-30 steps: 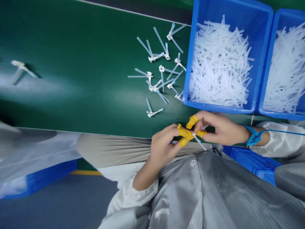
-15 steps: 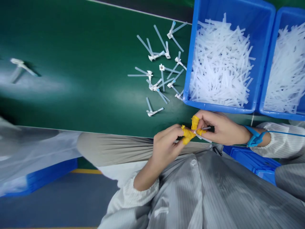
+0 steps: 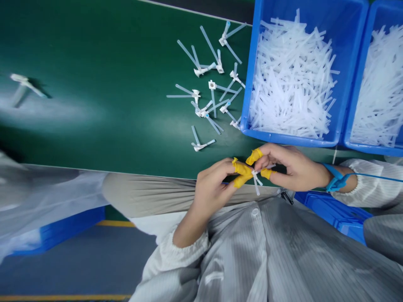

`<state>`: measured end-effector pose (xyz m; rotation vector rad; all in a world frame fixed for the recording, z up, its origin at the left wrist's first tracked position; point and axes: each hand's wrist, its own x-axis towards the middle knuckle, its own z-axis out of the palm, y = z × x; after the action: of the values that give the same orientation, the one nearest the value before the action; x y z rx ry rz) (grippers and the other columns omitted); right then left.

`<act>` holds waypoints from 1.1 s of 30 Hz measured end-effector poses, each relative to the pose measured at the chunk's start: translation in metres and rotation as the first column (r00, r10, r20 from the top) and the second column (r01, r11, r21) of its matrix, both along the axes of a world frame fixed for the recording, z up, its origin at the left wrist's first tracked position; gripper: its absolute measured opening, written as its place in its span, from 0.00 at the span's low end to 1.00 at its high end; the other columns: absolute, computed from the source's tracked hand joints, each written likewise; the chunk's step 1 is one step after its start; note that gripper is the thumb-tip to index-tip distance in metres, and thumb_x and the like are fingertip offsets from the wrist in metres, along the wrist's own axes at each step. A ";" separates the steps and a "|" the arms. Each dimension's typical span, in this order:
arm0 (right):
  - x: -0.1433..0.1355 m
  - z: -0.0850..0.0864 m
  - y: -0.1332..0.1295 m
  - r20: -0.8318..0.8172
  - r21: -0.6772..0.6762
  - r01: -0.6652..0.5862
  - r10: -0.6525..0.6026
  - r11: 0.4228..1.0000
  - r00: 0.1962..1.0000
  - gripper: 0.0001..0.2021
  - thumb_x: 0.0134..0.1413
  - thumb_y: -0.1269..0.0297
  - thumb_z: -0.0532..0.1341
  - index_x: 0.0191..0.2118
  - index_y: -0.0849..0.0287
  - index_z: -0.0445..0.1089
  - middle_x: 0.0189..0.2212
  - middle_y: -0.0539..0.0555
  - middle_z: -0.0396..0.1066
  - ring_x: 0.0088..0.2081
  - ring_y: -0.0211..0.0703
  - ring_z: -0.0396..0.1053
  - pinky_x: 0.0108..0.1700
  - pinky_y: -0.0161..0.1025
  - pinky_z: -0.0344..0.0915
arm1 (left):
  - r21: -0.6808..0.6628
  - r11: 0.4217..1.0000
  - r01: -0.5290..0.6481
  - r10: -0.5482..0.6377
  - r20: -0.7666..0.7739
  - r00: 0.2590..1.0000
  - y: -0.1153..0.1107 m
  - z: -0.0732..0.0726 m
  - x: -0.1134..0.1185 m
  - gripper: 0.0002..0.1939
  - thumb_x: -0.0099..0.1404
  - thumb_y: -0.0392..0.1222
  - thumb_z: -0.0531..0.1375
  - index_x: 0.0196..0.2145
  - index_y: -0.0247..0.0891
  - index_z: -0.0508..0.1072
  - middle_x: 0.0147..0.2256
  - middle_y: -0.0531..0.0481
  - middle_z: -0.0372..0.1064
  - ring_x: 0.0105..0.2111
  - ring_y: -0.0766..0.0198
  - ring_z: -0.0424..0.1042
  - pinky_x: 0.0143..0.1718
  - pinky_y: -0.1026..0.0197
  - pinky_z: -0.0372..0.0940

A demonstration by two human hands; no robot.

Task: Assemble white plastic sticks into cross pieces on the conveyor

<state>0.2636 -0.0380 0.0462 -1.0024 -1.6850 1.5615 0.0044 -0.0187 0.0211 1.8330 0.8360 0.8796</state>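
Observation:
My left hand [image 3: 217, 180] wears yellow finger covers and pinches a small white connector with thin tubes [image 3: 256, 182] on it at the table's front edge. Two of its tubes hang toward my body, and another points toward my right palm. My right hand [image 3: 283, 165], also in yellow finger covers, is just to the right with thumb and index finger apart around that tube; any contact by the curled fingers is hard to make out. Beyond my hands, several similar white connectors with tubes [image 3: 203, 111] lie scattered on the green table [image 3: 126, 109].
A blue bin [image 3: 292, 140] full of short translucent tubes stands close behind my right hand, and a second blue bin [image 3: 373, 149] adjoins it. One connector piece [image 3: 27, 84] lies far left. A blue wrist strap [image 3: 338, 180] with a cord trails right.
My right thumb and index finger have spread apart from the connector. The tubes have turned from pointing right to hanging toward me, and my left hand has shifted slightly left.

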 end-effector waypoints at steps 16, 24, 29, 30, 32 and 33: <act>0.008 -0.004 -0.007 0.111 -0.121 0.065 -0.051 0.990 0.993 0.16 0.75 0.59 0.64 0.63 0.52 0.74 0.52 0.57 0.84 0.51 0.51 0.84 0.55 0.46 0.82 | 0.150 0.982 0.112 -0.108 -0.036 0.993 -0.002 -0.009 -0.001 0.06 0.78 0.38 0.65 0.51 0.39 0.81 0.50 0.39 0.84 0.51 0.58 0.85 0.52 0.59 0.79; 0.013 -0.011 -0.017 0.283 -0.216 0.131 -0.066 0.967 0.957 0.21 0.73 0.44 0.65 0.60 0.50 0.79 0.56 0.60 0.83 0.52 0.59 0.84 0.53 0.49 0.84 | 0.257 0.966 0.006 -0.021 0.056 0.998 -0.010 0.001 -0.011 0.04 0.78 0.40 0.66 0.49 0.42 0.79 0.43 0.41 0.84 0.40 0.58 0.85 0.43 0.58 0.80; 0.015 -0.024 -0.021 0.328 -0.173 0.138 -0.075 0.975 0.942 0.21 0.72 0.42 0.63 0.60 0.45 0.80 0.59 0.59 0.82 0.57 0.65 0.82 0.56 0.55 0.84 | 0.477 0.810 -0.340 0.418 -0.064 0.906 0.010 0.017 -0.039 0.12 0.76 0.35 0.67 0.54 0.44 0.79 0.46 0.43 0.83 0.46 0.55 0.83 0.50 0.51 0.78; 0.015 -0.026 -0.021 0.329 -0.168 0.135 -0.073 0.976 0.942 0.21 0.72 0.41 0.63 0.60 0.44 0.81 0.59 0.59 0.82 0.57 0.66 0.82 0.56 0.55 0.84 | 0.509 0.776 -0.374 0.491 -0.115 0.863 0.017 0.015 -0.049 0.14 0.75 0.34 0.67 0.56 0.44 0.79 0.49 0.42 0.83 0.51 0.54 0.82 0.54 0.50 0.77; 0.014 -0.027 -0.020 0.322 -0.158 0.130 -0.074 0.979 0.944 0.21 0.73 0.42 0.62 0.60 0.44 0.81 0.60 0.59 0.82 0.57 0.66 0.82 0.56 0.55 0.84 | 0.559 0.714 -0.422 0.604 -0.186 0.775 0.032 0.006 -0.075 0.17 0.77 0.37 0.66 0.61 0.42 0.77 0.57 0.37 0.79 0.59 0.50 0.79 0.61 0.46 0.74; 0.014 -0.027 -0.020 0.316 -0.154 0.123 -0.069 0.980 0.946 0.20 0.73 0.43 0.62 0.60 0.44 0.81 0.60 0.59 0.81 0.57 0.66 0.82 0.56 0.55 0.84 | 0.566 0.690 -0.451 0.646 -0.202 0.736 0.041 0.000 -0.091 0.17 0.78 0.38 0.63 0.62 0.42 0.77 0.59 0.36 0.78 0.62 0.50 0.77 0.64 0.45 0.73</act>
<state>0.2772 -0.0579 0.0190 -1.4631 -1.6934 1.5682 -0.0868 0.0227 0.0211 2.2760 1.6219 1.2101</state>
